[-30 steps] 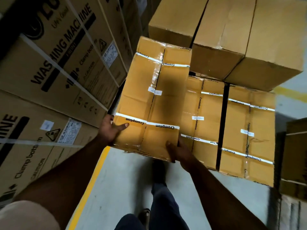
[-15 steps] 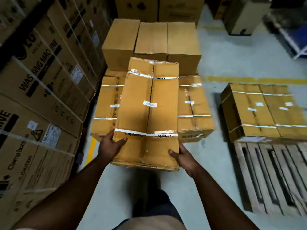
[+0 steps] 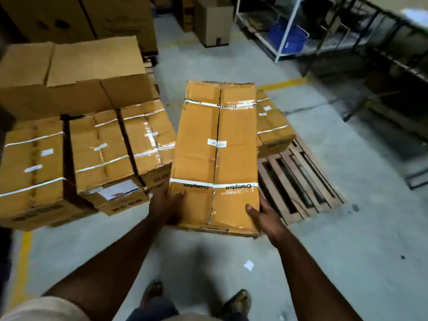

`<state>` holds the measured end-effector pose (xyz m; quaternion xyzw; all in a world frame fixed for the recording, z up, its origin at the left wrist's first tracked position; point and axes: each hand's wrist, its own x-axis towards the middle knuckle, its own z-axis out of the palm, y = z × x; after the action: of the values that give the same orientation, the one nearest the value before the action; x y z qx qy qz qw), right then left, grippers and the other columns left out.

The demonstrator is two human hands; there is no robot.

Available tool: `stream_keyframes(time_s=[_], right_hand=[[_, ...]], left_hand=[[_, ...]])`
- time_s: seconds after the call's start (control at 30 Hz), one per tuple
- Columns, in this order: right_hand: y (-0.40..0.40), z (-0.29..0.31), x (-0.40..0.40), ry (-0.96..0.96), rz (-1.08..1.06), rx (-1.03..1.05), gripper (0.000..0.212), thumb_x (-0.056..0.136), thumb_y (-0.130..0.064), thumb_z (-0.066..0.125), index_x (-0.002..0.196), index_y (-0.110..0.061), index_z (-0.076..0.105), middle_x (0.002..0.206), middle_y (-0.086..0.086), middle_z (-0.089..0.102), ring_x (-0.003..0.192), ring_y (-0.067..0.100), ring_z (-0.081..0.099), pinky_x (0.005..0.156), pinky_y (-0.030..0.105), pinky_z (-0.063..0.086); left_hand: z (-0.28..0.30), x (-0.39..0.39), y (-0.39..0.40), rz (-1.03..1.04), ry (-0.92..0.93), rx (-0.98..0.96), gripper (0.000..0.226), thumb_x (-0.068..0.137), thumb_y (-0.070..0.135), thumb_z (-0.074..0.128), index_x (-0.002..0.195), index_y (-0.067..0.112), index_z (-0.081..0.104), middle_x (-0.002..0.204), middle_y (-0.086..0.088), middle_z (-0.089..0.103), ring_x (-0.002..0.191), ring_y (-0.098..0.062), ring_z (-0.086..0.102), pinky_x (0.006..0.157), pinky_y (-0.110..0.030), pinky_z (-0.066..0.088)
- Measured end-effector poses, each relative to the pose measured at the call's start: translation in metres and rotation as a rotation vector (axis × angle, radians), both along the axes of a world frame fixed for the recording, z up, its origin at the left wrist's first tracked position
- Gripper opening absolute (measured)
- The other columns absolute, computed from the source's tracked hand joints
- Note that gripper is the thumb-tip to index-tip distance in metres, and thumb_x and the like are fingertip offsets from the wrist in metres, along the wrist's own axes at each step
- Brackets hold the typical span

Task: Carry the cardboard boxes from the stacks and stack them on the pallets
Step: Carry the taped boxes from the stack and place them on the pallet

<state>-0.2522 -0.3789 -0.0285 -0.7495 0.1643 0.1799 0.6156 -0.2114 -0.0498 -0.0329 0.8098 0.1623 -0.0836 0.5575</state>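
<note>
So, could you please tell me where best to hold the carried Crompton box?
Hold the Crompton box at its near end, left hand and right hand on opposite long sides, fingers under the bottom edge: it is long, narrow and lies flat.

Warehouse storage floor.
Strapped cardboard boxes (image 3: pixel 102 147) stand stacked beside a wooden pallet (image 3: pixel 298 181), metal shelving (image 3: pixel 284 31), and yellow floor lines (image 3: pixel 22 265).

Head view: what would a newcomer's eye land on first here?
The long taped cardboard box at center, gripped at its near end by the left hand and right hand. Right of it lies a wooden pallet holding one box; stacked boxes stand left.
</note>
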Motion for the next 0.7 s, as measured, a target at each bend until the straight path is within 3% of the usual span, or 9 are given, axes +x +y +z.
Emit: stream_keyframes(time_s=[0.07,0.13,0.33,0.5,0.7], right_hand=[[-0.064,0.005,-0.008,0.013,-0.024,-0.027,0.06,0.101,-0.035,0.067,0.154,-0.05,0.042,0.136,-0.01,0.067,0.119,0.018,0.066,0.102,0.047,0.056],[-0.118,0.011,-0.01,0.016,-0.035,-0.039,0.061,0.098,-0.039,0.069,0.152,-0.05,0.044,0.137,-0.011,0.068,0.122,0.02,0.067,0.107,0.052,0.053],[-0.242,0.026,0.03,0.029,-0.086,-0.056,0.061,0.098,-0.039,0.071,0.152,-0.05,0.045,0.139,-0.008,0.066,0.123,0.024,0.065,0.107,0.055,0.053],[-0.345,0.025,0.087,0.015,-0.069,-0.083,0.073,0.083,-0.057,0.075,0.148,-0.058,0.044,0.14,-0.01,0.066,0.123,0.024,0.066,0.105,0.054,0.055],[-0.483,0.025,0.147,0.04,-0.066,-0.089,0.07,0.086,-0.059,0.073,0.149,-0.057,0.043,0.142,-0.01,0.064,0.126,0.026,0.065,0.105,0.056,0.055]], left_hand=[[-0.026,0.009,-0.055,-0.056,0.006,0.001,0.064,0.078,0.062,0.078,0.134,0.033,0.064,0.128,0.008,0.071,0.116,-0.02,0.067,0.101,-0.053,0.055],[-0.017,0.017,-0.112,-0.091,0.001,0.011,0.072,0.076,0.071,0.075,0.136,0.033,0.062,0.131,0.007,0.07,0.118,-0.022,0.066,0.102,-0.054,0.054],[0.01,0.064,-0.246,-0.116,0.018,0.028,0.065,0.089,0.048,0.077,0.147,0.024,0.057,0.141,-0.002,0.064,0.125,-0.03,0.061,0.106,-0.046,0.049],[-0.005,0.122,-0.342,-0.102,-0.002,0.022,0.076,0.079,0.061,0.072,0.146,0.027,0.058,0.138,-0.003,0.067,0.121,-0.031,0.063,0.104,-0.05,0.052],[-0.006,0.174,-0.48,-0.117,-0.027,0.0,0.054,0.092,0.041,0.074,0.141,0.023,0.061,0.135,-0.004,0.068,0.122,-0.027,0.061,0.106,-0.044,0.049]])
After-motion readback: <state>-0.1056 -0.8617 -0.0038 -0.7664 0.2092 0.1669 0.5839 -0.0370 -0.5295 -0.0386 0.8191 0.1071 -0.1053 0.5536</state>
